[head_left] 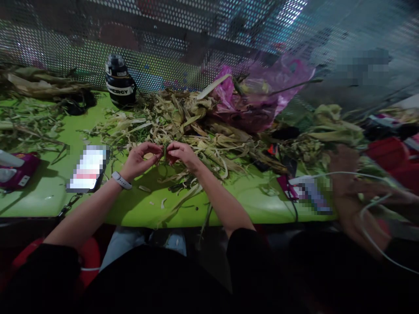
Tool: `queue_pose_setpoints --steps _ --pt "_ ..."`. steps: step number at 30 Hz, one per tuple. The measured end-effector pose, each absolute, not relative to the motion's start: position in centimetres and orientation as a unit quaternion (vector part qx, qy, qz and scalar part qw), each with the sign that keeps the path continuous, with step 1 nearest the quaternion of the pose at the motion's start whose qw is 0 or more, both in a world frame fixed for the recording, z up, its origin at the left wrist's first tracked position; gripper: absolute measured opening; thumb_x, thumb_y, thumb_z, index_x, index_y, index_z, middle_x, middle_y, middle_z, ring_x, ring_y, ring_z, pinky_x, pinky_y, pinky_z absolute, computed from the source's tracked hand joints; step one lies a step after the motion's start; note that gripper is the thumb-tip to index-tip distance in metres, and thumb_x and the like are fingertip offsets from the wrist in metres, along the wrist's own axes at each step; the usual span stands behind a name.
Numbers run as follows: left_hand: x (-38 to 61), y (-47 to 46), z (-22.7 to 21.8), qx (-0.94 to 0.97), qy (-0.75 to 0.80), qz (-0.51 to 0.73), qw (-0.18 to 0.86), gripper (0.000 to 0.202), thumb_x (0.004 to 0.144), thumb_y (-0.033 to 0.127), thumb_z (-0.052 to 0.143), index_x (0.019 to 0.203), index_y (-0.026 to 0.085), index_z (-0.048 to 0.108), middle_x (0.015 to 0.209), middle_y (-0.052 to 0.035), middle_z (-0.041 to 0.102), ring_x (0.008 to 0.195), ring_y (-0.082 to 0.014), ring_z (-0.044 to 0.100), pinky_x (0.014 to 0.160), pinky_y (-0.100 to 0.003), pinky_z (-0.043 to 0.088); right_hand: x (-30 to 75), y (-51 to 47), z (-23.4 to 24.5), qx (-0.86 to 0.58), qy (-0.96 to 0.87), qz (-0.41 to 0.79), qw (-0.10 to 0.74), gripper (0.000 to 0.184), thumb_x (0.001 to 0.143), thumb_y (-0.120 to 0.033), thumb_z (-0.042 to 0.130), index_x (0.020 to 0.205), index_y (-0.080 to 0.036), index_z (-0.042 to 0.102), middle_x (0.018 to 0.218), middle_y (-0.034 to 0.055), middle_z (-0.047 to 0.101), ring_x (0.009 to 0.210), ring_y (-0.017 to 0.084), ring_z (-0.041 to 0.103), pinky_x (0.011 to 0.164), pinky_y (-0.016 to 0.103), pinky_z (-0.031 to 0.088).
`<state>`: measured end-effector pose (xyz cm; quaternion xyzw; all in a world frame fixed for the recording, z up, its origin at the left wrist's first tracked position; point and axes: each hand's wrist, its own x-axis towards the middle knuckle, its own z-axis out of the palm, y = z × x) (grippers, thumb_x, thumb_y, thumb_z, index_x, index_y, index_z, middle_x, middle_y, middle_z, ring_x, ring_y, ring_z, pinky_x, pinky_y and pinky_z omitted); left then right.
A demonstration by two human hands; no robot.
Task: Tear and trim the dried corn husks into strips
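My left hand (pixel 141 160), with a pale band on its wrist, and my right hand (pixel 183 155) meet over the front of a heap of dry husk-like leaves (pixel 178 115). Between their fingertips is a small green piece of plant (pixel 165 150), narrow and upright. Thumb and fingers of each hand are pinched together at it. Its exact kind is too small to tell. Loose strips and scraps (pixel 183 200) lie on the green table (pixel 131 211) below my hands.
A lit phone (pixel 88 168) lies left of my left arm. Behind it stands a dark bottle (pixel 120 83). A pink plastic bag (pixel 252 104) sits on the heap. At right are a co-worker's hands (pixel 347 187), a white cable and another phone (pixel 316 196). A perforated screen (pixel 183 35) rises behind.
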<state>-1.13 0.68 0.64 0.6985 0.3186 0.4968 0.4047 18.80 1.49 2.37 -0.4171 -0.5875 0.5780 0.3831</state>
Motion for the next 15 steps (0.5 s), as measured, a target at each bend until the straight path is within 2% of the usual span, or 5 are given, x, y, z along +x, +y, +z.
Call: queue_pose_setpoints --steps 2,4,8,10,15 --pt "-1.1 0.6 0.6 0.699 0.319 0.494 0.407 0.023 0.080 0.031 0.073 0.094 0.014 0.068 0.104 -0.0128 0.073 0.098 -0.0209 0.069 0.093 -0.037 0.055 18.7 1.7 2.2 -0.431 -0.551 0.597 0.394 0.029 0.068 -0.041 0.070 0.078 -0.017 0.057 0.063 -0.0027 0.064 0.046 0.008 0.054 0.047 0.021 0.042" --pt "-1.1 0.5 0.7 0.704 0.317 0.492 0.403 0.020 0.080 0.031 0.072 0.092 0.015 0.067 0.105 -0.0130 0.072 0.103 -0.0220 0.068 0.096 -0.038 0.053 18.4 1.8 2.1 -0.433 -0.494 0.640 0.399 0.035 0.071 -0.049 0.069 0.075 -0.018 0.054 0.057 -0.0046 0.060 0.039 0.005 0.044 0.040 0.020 0.032" --pt "-1.2 0.5 0.5 0.739 0.307 0.471 0.372 0.016 0.081 0.029 0.070 0.091 0.017 0.067 0.100 -0.0105 0.073 0.102 -0.0219 0.068 0.098 -0.039 0.051 17.6 1.5 2.0 -0.379 -0.384 0.732 0.414 0.046 0.068 -0.055 0.074 0.068 -0.021 0.043 0.043 -0.0132 0.033 0.034 0.002 0.018 0.037 0.020 0.017" --pt "-1.3 0.7 0.4 0.762 0.311 0.459 0.335 0.015 0.081 0.029 0.069 0.092 0.018 0.068 0.096 -0.0090 0.072 0.097 -0.0214 0.068 0.094 -0.039 0.052 17.3 1.2 2.0 -0.383 -0.365 0.721 0.446 0.049 0.062 -0.051 0.080 0.066 -0.022 0.041 0.043 -0.0142 0.027 0.036 0.002 0.016 0.038 0.020 0.015" --pt "-1.4 1.7 -0.2 0.798 0.344 0.453 0.199 0.010 0.084 0.024 0.062 0.089 0.021 0.069 0.088 -0.0068 0.072 0.091 -0.0219 0.064 0.090 -0.041 0.050 16.7 0.7 1.8 -0.429 -0.373 0.665 0.485 0.046 0.056 -0.047 0.085 0.071 -0.021 0.050 0.043 -0.0139 0.027 0.040 0.003 0.017 0.041 0.022 0.015"
